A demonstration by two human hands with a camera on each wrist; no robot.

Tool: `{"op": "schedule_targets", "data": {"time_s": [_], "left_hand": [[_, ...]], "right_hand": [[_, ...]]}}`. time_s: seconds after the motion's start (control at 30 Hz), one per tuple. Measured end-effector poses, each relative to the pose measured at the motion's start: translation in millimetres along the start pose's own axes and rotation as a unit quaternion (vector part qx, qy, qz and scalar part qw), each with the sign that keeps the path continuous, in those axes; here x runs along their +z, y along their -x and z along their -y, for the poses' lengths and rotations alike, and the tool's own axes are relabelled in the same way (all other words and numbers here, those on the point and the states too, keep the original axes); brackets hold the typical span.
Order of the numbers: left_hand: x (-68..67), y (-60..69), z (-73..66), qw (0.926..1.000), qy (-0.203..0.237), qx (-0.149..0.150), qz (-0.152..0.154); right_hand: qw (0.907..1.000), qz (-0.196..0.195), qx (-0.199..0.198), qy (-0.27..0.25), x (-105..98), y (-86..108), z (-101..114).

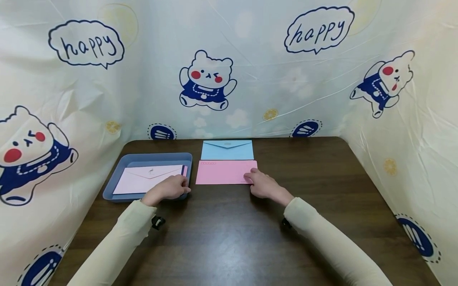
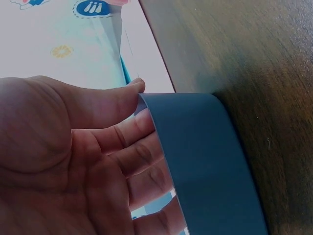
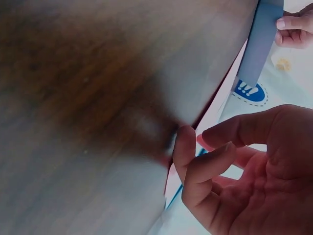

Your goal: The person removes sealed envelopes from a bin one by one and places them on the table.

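My left hand point(image 1: 172, 188) pinches the tray point(image 1: 154, 159) by its rim. Right of the tray, my half-bent right hand point(image 1: 264, 185) touches the pink envelope point(image 1: 222, 172); gripping, I can't tell. It looks light, bendy: pinch its edge.

Operating from afar, I hold my left arm point(image 1: 116, 238) and right arm point(image 1: 330, 238) forward, both angled inward, hands well apart. Backs of the hands face upward. My left hand point(image 1: 168, 188) pinches, thumb point(image 2: 105, 105) opposite the fingers point(image 2: 141, 155); my right hand point(image 1: 262, 185) bends its fingers near the thumb, their contact unclear.
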State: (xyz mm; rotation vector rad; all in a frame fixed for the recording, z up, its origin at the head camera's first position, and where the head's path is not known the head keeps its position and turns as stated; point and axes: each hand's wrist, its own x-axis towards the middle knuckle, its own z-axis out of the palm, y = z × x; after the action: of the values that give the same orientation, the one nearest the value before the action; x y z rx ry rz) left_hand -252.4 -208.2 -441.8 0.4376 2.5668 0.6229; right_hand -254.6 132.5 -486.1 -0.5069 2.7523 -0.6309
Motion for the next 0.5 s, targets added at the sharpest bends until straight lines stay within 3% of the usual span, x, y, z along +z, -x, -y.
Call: {"op": "schedule_targets", "data": {"time_s": [0.5], "left_hand": [[0.1, -1.5, 1.6, 1.0000, -0.006, -0.004, -0.002]], "right_hand": [[0.9999, 0.006, 0.003, 0.009, 1.3, 0.4, -0.5]]}}
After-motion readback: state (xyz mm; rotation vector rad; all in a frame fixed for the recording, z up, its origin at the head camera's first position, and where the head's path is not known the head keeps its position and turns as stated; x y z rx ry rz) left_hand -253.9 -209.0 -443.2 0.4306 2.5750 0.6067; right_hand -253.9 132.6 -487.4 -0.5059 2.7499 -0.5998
